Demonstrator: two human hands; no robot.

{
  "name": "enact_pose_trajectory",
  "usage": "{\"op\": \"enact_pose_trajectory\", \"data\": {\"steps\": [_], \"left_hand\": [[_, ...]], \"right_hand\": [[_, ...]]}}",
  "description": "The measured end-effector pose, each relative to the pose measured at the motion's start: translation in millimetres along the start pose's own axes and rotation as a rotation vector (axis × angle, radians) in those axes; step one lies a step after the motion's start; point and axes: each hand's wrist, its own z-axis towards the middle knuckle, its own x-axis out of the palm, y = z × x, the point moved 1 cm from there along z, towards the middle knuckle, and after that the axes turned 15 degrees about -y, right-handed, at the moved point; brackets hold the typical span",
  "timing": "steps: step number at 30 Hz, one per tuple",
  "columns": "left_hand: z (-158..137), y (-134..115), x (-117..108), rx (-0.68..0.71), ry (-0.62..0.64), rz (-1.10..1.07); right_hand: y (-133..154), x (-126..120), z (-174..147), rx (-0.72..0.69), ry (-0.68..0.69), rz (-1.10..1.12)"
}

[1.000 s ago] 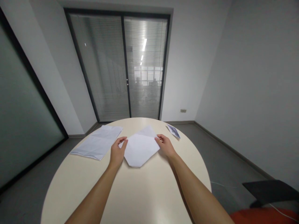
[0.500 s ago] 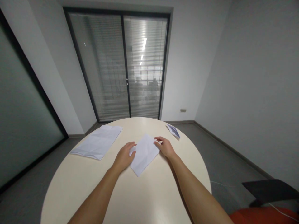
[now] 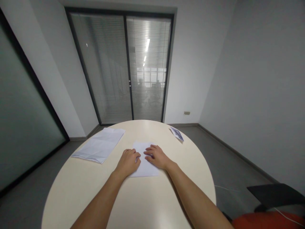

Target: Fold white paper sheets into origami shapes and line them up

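A white sheet of paper (image 3: 145, 171) lies flat on the round cream table (image 3: 140, 203), its near edge roughly level with me. On the sheet's left side rests my left hand (image 3: 129, 161), fingers bent and a small gap between thumb and forefinger. My right hand (image 3: 157, 157) lies over the right side, palm down, with its fingers spread and pointing left. Part of the sheet is hidden beneath both hands. The two hands are close together but apart, a strip of paper showing between them.
A stack of larger white paper (image 3: 100, 145) is at the table's left. A small folded paper with a dark print (image 3: 177, 134) sits near the right far edge. To the lower right stands a chair with a red seat (image 3: 267, 221) and black armrest (image 3: 277, 194).
The sheet has turned from a diamond position to nearly square with me. My right hand has moved left and slightly nearer, onto the paper; my left hand has shifted slightly and its fingers bend more.
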Motion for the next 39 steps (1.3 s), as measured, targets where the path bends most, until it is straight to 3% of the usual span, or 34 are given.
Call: {"op": "enact_pose_trajectory", "data": {"steps": [6, 12, 16, 21, 26, 30, 33, 36, 39], "left_hand": [[-6, 7, 13, 0.060, 0.013, -0.127], [-12, 17, 27, -0.116, 0.000, -0.033], [-10, 18, 21, -0.154, -0.059, 0.088], [-9, 17, 13, -0.202, -0.071, 0.172], [-7, 12, 8, -0.233, -0.075, 0.173], [-7, 18, 14, -0.236, -0.093, 0.110], [-8, 24, 27, -0.113, -0.058, -0.065], [-10, 28, 37, -0.094, 0.006, -0.151], [-10, 27, 39, -0.118, 0.007, -0.139]], "right_hand": [[-11, -8, -3, 0.037, 0.090, -0.062], [15, -8, 3, -0.041, 0.056, -0.009], [30, 5, 0, -0.093, 0.154, 0.118], [18, 9, -4, 0.064, 0.213, -0.003], [4, -6, -2, 0.201, 0.147, -0.126], [11, -11, 1, 0.091, 0.093, -0.063], [20, -6, 1, -0.006, 0.166, 0.062], [21, 0, 0, 0.033, 0.230, 0.042], [15, -1, -1, 0.135, 0.199, -0.049]]}}
